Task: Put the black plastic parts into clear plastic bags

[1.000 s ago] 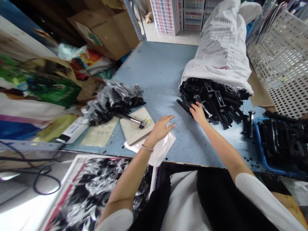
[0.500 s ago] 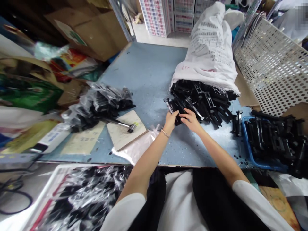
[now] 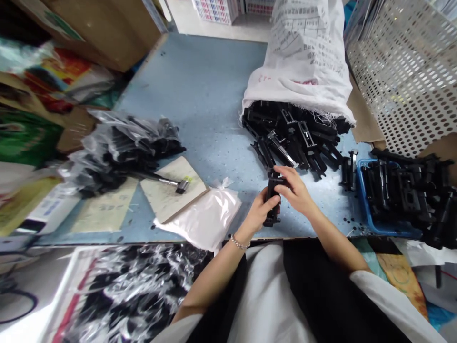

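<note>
A long black slotted part (image 3: 272, 193) stands roughly upright in the picture near the table's front edge, held between both hands. My left hand (image 3: 262, 209) is closed around its lower half, thumb across the front. My right hand (image 3: 294, 190) grips its upper end between thumb and fingers. Just beyond, a heap of similar black parts (image 3: 293, 138), some with metal strips, spills from the mouth of a white woven sack (image 3: 300, 62).
To the right sits a blue basket (image 3: 367, 209) full of black parts. On the left lie a hammer (image 3: 182, 185) on a board (image 3: 171, 190), clear plastic bags (image 3: 207, 214) and bagged black parts (image 3: 124, 147). A perforated white crate (image 3: 403, 81) leans at the back right.
Both hands have come back from the heap's edge toward the body, bringing one black part with them. The camera view has tilted further down.
</note>
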